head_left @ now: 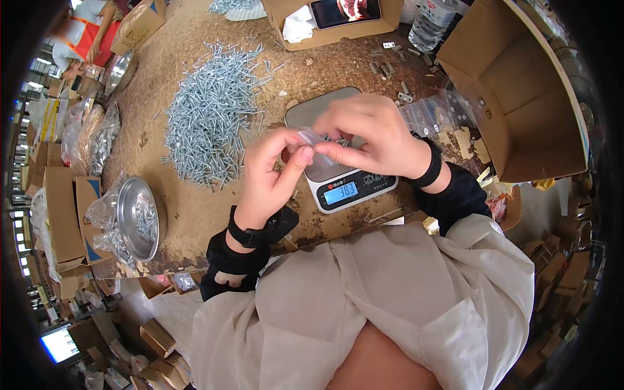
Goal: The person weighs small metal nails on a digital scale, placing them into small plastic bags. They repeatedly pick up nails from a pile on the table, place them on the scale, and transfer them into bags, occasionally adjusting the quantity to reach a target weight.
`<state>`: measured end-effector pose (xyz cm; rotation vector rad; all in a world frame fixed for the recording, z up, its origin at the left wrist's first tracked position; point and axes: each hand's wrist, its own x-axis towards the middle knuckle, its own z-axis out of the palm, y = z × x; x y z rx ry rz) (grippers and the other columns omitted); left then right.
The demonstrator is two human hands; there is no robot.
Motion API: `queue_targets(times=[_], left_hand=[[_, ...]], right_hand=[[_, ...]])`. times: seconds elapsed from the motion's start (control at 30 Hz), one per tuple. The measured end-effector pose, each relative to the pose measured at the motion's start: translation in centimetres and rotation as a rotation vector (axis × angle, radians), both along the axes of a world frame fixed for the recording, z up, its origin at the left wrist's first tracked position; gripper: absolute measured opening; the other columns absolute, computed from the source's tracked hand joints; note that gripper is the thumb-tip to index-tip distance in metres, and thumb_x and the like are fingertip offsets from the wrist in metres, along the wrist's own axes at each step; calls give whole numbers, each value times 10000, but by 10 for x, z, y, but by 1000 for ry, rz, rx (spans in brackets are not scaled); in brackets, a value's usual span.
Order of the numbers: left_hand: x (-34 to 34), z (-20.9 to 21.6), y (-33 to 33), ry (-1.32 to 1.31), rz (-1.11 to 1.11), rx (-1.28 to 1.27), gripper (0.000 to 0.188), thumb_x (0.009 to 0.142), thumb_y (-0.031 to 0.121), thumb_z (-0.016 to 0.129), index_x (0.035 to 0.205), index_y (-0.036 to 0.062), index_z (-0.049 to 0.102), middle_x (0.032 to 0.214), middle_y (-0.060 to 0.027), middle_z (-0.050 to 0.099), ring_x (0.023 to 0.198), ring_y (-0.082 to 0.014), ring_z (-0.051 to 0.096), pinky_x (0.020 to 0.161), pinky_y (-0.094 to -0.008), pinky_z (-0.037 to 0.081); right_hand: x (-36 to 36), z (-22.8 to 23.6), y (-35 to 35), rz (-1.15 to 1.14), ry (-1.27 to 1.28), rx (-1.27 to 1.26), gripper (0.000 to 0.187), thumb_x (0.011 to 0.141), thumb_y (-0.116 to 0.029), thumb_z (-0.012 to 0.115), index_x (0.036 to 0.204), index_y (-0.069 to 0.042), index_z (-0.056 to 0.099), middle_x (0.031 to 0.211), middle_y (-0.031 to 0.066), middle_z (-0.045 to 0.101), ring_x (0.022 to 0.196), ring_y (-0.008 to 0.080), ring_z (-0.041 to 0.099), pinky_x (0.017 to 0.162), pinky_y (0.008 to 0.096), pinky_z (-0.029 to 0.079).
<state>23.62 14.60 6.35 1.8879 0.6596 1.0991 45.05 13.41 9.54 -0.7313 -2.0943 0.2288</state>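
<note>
Plastic bag [312, 137], thin, clear, pinched by left hand [268, 170] and right hand [376, 133], slender silvery screws [211, 117] heaped

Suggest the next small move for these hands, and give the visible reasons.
Probably steady the small clear bag with the left hand and slide the right hand along its pinched edge, pressing it closed. Both hands pinch the bag above the scale, and screws show close by, seemingly inside; whether it is already sealed cannot be told.
</note>
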Motion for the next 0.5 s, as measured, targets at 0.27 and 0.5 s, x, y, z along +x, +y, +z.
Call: queue_targets(times=[0.27,0.5], left_hand=[[-9,-1,-7,-60,-234,-308,123,991,144,586,976,23,570,784,13,565,695,-51,522,603,-223,405],[-11,-8,-16,-209,-296,-666,228,1031,203,532,1180,34,573,898,45,559,771,-27,506,643,-185,384]], right_hand=[[-9,-4,-3,-1,-19,331,218,790,-248,736,967,-125,702,1112,89,615,1082,314,591,837,425,539],[-16,-6,-7,7,-46,393,152,769,-186,682,890,-108,635,1123,76,608,1195,299,540,1004,489,482]])
